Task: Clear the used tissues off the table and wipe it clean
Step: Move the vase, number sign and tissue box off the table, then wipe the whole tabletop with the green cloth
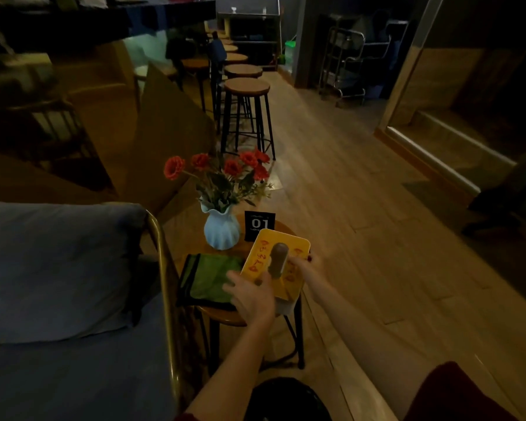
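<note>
Tissues (285, 309): a pale, crumpled patch at the near edge of the table, mostly hidden under the yellow tray. Too little shows to count them or be sure of them.
Table (225, 318): a small round wooden top on dark metal legs, just beside a blue sofa (58, 268).
Yellow tray (264, 253): tilted, its near edge down over the pale patch and its far edge raised toward the number sign (259, 224). A brown cylinder (277, 258) stands out from its face; whether that is a handle cannot be told.
Left hand (249, 296): fingers spread and fairly straight, laid against the tray's near left corner and holding nothing.
Right hand (304, 262): thumb and fingers pinch the tray's right rim and carry its tilt.
Green cloth (208, 278): lies flat on the left of the table, touching the tray. The left fingers reach over its right edge; contact cannot be told.
Vase (220, 230): pale blue, with red flowers, upright at the far side of the table.
Bin (289, 399): a dark round mouth on the floor below the near edge of the table.
Handling: tissues are likely very light, soft and limp. They should crush easily and may cling or tear if damp.
Hold: a loose pinch or a bunching sweep of the fingers should suit, gathering them toward the near edge above the bin.
Cloth: soft and floppy, probably best bunched in the palm for wiping.
Risk: the vase looks top-heavy, so wiping near it calls for care.
</note>
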